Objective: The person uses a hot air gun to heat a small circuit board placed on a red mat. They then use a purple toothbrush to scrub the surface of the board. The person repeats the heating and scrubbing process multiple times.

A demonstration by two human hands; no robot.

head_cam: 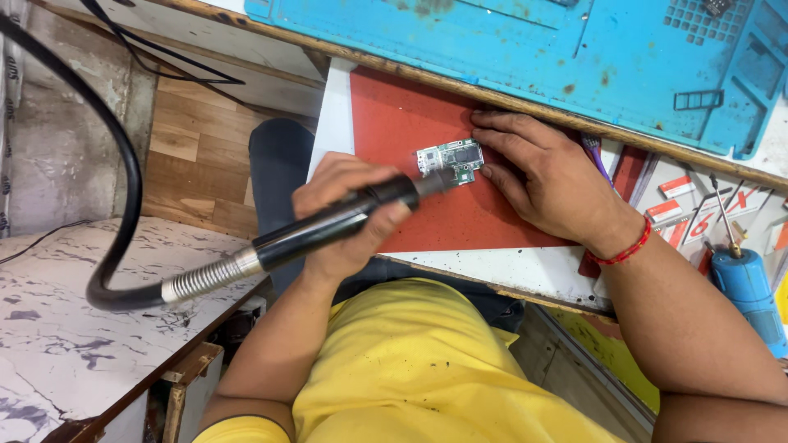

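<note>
A small green circuit board with a silver shield lies on a red mat. My left hand grips a black hot-air wand, whose tip rests right at the board's lower edge. A metal spring collar and a thick black hose trail off to the left. My right hand, with a red thread band on its wrist, lies flat on the mat, fingertips against the board's right side.
A blue silicone work mat covers the bench beyond a wooden edge. A blue cylindrical tool and a metal pick lie at the right among red and white cards. A marbled white surface lies at the lower left.
</note>
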